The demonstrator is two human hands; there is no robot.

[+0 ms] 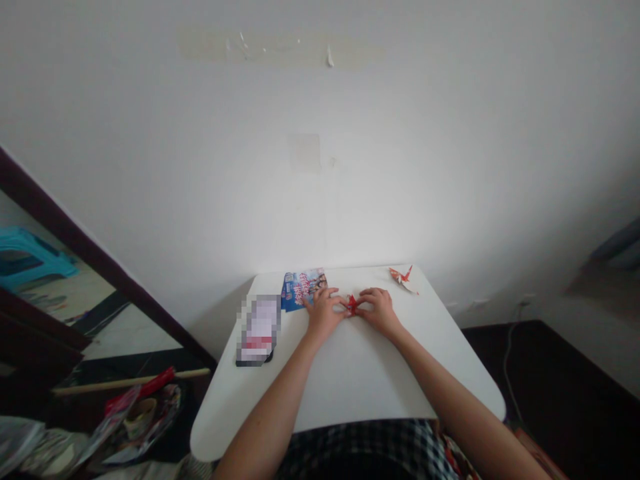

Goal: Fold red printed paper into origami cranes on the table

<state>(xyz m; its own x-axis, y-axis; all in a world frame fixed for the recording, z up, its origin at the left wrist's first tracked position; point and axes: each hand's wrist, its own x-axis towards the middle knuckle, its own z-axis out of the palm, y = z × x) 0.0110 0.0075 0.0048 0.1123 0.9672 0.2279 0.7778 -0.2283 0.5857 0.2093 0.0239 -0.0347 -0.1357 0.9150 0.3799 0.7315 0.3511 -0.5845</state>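
Between my two hands, over the middle of the white table, is a small folded red paper piece (352, 305). My left hand (326, 311) pinches its left side between thumb and fingers. From the right, my right hand (378, 309) pinches the other side in the same way. The fingertips cover part of the paper, so its exact shape is hard to make out. A folded red-and-white paper crane (404, 279) rests near the table's far right corner. Printed blue leaflets (299, 291) lie just beyond my left hand.
The white table (350, 393) stands against a pale wall (425, 167). A phone with a blurred screen (260, 330) lies at the table's left. Lower left on the floor are bags and a basket (143, 420), beside a dark-framed mirror (100, 253). A cable (507, 360) hangs at right.
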